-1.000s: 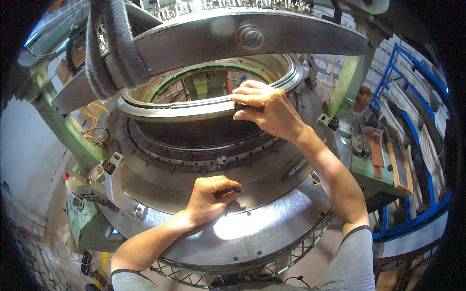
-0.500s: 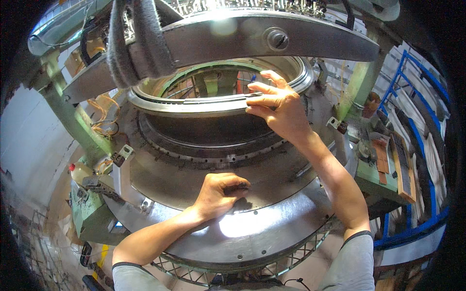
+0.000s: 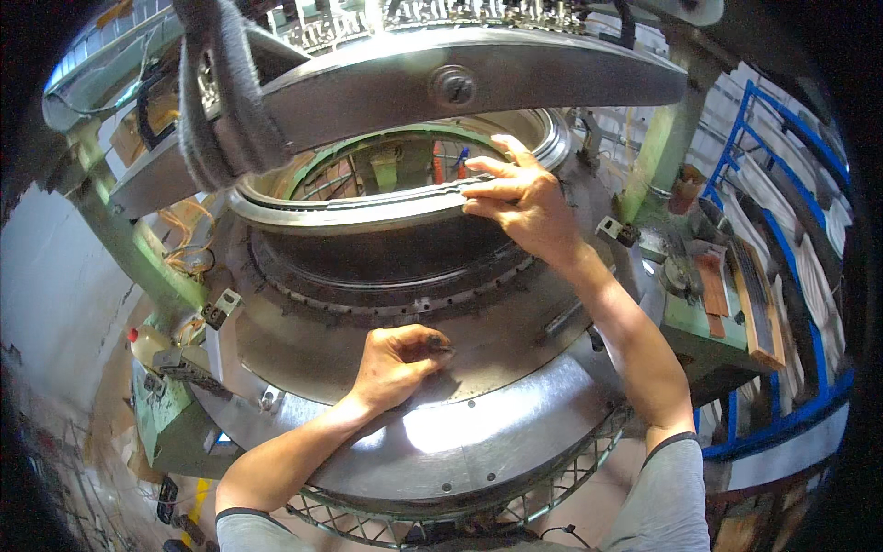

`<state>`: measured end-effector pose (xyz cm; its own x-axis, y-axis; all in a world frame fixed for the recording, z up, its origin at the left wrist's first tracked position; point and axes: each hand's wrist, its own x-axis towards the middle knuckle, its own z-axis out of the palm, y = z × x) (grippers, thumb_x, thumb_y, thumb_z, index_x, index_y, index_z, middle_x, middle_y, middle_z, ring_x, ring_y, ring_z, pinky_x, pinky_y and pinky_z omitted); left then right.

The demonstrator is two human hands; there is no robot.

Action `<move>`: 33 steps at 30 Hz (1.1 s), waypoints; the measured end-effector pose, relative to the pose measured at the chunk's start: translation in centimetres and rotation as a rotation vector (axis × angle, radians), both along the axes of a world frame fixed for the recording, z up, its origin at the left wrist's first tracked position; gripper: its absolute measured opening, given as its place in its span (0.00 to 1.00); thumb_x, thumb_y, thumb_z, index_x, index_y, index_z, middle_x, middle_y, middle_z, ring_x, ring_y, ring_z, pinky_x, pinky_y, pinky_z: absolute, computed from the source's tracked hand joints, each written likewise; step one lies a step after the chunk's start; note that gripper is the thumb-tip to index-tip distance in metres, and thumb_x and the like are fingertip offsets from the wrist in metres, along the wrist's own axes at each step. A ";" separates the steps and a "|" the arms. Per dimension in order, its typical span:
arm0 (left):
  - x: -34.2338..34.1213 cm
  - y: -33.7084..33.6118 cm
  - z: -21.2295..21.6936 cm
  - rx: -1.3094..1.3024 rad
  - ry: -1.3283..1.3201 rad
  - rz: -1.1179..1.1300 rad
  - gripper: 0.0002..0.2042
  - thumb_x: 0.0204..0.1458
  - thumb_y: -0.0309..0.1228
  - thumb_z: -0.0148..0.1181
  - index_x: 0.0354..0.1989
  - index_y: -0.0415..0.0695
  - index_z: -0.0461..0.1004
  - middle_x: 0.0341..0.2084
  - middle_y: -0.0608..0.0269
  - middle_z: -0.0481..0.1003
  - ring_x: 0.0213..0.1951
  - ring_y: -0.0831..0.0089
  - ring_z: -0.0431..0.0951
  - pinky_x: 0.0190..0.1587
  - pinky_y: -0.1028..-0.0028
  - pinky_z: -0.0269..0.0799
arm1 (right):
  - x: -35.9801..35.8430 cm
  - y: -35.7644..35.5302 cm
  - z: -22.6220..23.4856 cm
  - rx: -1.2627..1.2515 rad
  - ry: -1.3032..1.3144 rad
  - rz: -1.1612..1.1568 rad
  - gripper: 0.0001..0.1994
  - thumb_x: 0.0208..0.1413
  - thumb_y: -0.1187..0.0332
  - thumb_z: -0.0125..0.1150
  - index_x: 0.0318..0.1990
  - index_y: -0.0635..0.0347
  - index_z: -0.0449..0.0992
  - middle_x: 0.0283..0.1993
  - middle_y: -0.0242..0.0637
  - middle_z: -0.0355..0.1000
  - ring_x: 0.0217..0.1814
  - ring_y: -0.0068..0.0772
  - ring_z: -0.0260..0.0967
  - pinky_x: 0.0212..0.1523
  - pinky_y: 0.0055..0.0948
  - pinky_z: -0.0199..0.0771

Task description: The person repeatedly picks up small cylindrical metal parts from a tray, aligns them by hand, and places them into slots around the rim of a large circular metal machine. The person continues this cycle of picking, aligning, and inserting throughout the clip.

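A large round metal machine stands before me, with a raised metal ring (image 3: 359, 221) above its wide flat bed. At the ring's right front rim is my right hand (image 3: 529, 207). Its thumb and fingers close on a thin dark strip (image 3: 453, 185) lying along the rim, while another finger sticks out over the opening. My left hand (image 3: 397, 364) rests low over the metal bed (image 3: 497, 354), fingers curled and tips pressed together. Something small and dark shows at those fingertips, too unclear to name.
A curved metal beam (image 3: 386, 97) spans above the ring, with a grey fabric strap (image 3: 221, 101) looped over it. Green posts (image 3: 138, 225) flank the machine. At right stand a blue rack (image 3: 791, 248) and a wooden-edged board (image 3: 759, 304); a pale bottle (image 3: 147, 345) is at left.
The view has shifted slightly, so the machine sits a little further left. My right hand stays at the ring's rim; my left hand stays curled over the bed.
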<state>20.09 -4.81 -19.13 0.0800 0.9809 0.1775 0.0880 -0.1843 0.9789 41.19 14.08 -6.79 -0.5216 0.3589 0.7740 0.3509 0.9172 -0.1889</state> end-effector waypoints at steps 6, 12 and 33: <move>0.3 -0.1 0.1 0.013 0.035 0.012 0.09 0.52 0.17 0.71 0.41 0.36 0.84 0.34 0.63 0.84 0.36 0.80 0.82 0.43 0.77 0.80 | 1.0 0.6 -0.2 -0.062 0.016 0.011 0.14 0.50 0.66 0.79 0.46 0.49 0.89 0.60 0.41 0.80 0.77 0.51 0.59 0.72 0.42 0.63; 0.3 0.0 0.1 0.023 -0.003 0.008 0.09 0.51 0.17 0.69 0.41 0.37 0.84 0.33 0.64 0.85 0.35 0.82 0.81 0.41 0.78 0.79 | 1.2 1.2 0.0 -0.144 0.023 0.090 0.13 0.51 0.66 0.77 0.46 0.47 0.89 0.58 0.43 0.81 0.76 0.55 0.60 0.74 0.48 0.61; -0.1 -0.4 0.9 0.157 0.202 0.050 0.09 0.51 0.21 0.73 0.41 0.36 0.85 0.33 0.56 0.86 0.34 0.77 0.83 0.37 0.74 0.80 | -8.0 -3.2 1.7 0.162 -0.122 0.117 0.11 0.48 0.58 0.77 0.39 0.45 0.90 0.60 0.45 0.76 0.71 0.72 0.61 0.67 0.62 0.66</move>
<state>19.95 -5.21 -18.24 0.0816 0.9460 0.3136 0.2916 -0.3235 0.9002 33.17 10.84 -5.05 -0.6459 0.1663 0.7451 0.2513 0.9679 0.0018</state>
